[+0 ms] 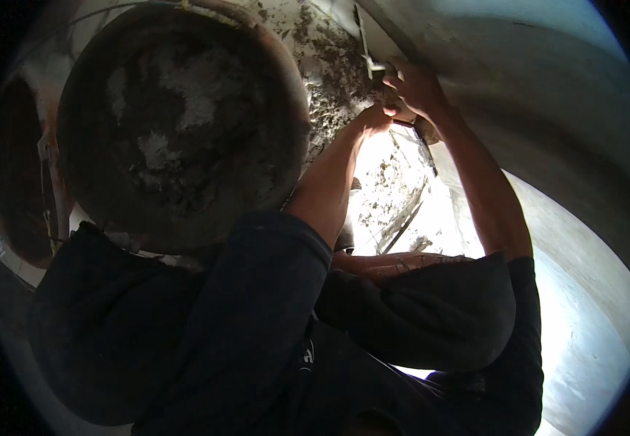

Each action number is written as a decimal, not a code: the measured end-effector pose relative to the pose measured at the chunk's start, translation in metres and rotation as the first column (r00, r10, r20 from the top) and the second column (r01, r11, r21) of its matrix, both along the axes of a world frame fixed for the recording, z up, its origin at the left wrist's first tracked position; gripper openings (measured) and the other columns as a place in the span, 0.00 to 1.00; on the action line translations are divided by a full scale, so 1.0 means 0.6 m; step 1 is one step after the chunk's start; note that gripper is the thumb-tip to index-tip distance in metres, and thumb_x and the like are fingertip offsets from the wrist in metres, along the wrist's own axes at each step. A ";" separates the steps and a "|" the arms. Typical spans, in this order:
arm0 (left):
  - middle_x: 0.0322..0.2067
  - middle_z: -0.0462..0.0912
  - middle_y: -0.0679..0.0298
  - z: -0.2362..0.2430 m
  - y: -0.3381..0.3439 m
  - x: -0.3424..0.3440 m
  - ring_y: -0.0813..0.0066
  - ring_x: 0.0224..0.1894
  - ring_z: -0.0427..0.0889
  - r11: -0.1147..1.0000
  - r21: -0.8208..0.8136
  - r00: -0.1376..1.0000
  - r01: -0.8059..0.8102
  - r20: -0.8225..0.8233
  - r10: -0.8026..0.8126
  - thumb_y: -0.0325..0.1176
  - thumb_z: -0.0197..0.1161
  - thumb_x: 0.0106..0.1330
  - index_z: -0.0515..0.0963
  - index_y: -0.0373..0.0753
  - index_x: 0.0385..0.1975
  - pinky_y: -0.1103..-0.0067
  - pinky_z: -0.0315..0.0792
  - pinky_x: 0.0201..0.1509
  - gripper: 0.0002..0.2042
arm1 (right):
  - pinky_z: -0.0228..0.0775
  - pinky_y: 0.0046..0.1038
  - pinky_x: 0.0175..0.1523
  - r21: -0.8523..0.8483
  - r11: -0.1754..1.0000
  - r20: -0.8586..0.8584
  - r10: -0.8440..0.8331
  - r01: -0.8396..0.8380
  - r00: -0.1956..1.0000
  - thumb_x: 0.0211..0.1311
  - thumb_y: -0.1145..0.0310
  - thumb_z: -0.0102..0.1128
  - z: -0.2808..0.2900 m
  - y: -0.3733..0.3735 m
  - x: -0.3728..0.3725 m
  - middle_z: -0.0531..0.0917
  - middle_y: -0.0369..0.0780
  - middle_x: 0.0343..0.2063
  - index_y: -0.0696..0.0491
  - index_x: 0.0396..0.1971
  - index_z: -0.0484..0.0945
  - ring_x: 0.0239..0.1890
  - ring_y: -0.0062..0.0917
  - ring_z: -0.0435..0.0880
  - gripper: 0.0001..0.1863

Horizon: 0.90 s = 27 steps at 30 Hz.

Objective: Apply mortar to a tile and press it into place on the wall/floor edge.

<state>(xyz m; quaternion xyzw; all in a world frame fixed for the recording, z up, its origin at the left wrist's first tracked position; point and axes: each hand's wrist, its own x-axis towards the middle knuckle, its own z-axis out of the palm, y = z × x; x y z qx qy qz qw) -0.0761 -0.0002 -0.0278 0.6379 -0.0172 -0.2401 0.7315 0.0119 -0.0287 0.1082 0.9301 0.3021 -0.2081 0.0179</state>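
Note:
My right hand [418,91] is at the upper right, beside the curved wall, with its fingers closed round the handle of a trowel. The trowel's thin metal blade [363,40] stands nearly edge-on and points away from me. Just below and to the left, my left hand [379,118] is bent at the wrist, close against the right. Its fingers look closed, but glare and the right hand hide what they hold. A dark narrow edge [424,149] runs down from beneath the hands. What it belongs to I cannot make out.
A large round tub [297,94] with grey, crumbly mortar [184,123] stands at the left. A rusty round container [13,174] lies beyond it. Mortar bits litter the brightly lit floor [391,171]. A smooth curved wall [547,109] closes off the right side.

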 end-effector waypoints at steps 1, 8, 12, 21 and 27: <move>0.51 0.78 0.51 0.007 0.004 -0.007 0.66 0.44 0.81 0.993 -0.103 0.997 -0.060 -0.058 0.054 0.22 0.44 0.58 0.67 0.42 0.61 0.76 0.74 0.49 0.27 | 0.70 0.37 0.51 0.036 0.999 -0.007 0.005 -0.005 1.000 0.57 0.58 0.61 0.002 -0.001 0.004 0.81 0.50 0.42 0.55 0.53 0.73 0.45 0.42 0.81 0.26; 0.49 0.78 0.50 0.022 -0.003 -0.035 0.64 0.46 0.80 0.999 -0.034 0.986 0.026 -0.164 -0.031 0.30 0.47 0.65 0.64 0.43 0.61 0.75 0.73 0.45 0.23 | 0.71 0.38 0.48 0.010 1.000 -0.022 0.011 -0.011 1.000 0.55 0.60 0.63 -0.001 -0.005 0.014 0.82 0.49 0.41 0.51 0.51 0.75 0.43 0.42 0.81 0.23; 0.45 0.80 0.56 0.022 -0.019 -0.033 0.65 0.41 0.81 0.947 -0.310 0.957 -0.086 -0.291 -0.009 0.31 0.49 0.63 0.68 0.49 0.60 0.74 0.74 0.43 0.23 | 0.72 0.38 0.46 0.089 0.996 -0.005 -0.023 0.024 1.000 0.54 0.60 0.63 -0.002 -0.001 0.005 0.82 0.48 0.39 0.50 0.48 0.76 0.42 0.40 0.82 0.20; 0.41 0.81 0.61 -0.037 -0.060 -0.018 0.72 0.38 0.78 0.882 -0.452 0.974 -0.132 -0.225 0.031 0.21 0.51 0.60 0.71 0.44 0.57 0.77 0.72 0.44 0.23 | 0.73 0.40 0.43 0.128 0.992 0.087 -0.004 -0.007 0.996 0.55 0.60 0.62 0.012 -0.014 -0.012 0.83 0.47 0.35 0.50 0.48 0.75 0.38 0.43 0.82 0.20; 0.30 0.77 0.68 -0.042 -0.075 -0.014 0.82 0.24 0.66 0.270 -0.827 0.820 -0.494 -0.546 -0.171 0.29 0.53 0.67 0.72 0.38 0.54 0.84 0.63 0.28 0.16 | 0.73 0.39 0.43 0.088 0.995 0.066 0.037 -0.043 0.997 0.56 0.61 0.61 0.011 -0.007 -0.007 0.83 0.46 0.34 0.48 0.46 0.76 0.38 0.43 0.82 0.18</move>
